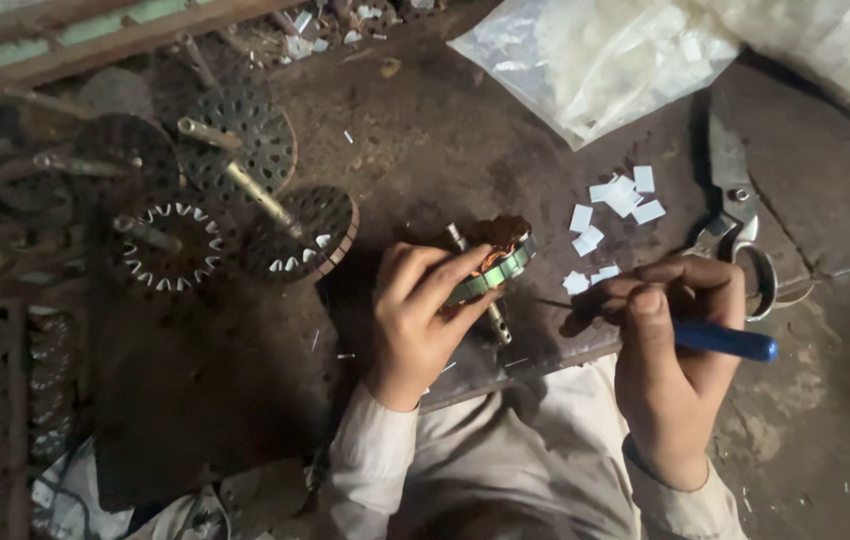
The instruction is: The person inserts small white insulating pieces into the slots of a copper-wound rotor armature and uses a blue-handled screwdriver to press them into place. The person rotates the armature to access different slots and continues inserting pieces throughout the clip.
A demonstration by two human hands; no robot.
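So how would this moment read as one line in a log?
left hand: holds wound rotor | right hand: holds blue-handled tool | nearby: white paper slips, shears

- The person wears a light, cream-white top with long sleeves.
- Each sleeve ends at the wrist in a soft, loose cuff with folds in it.
- The cloth looks a bit dusty and grey in spots.
- The left hand [423,315] is bare, with no glove or ring.
- The right hand [670,345] is bare too.
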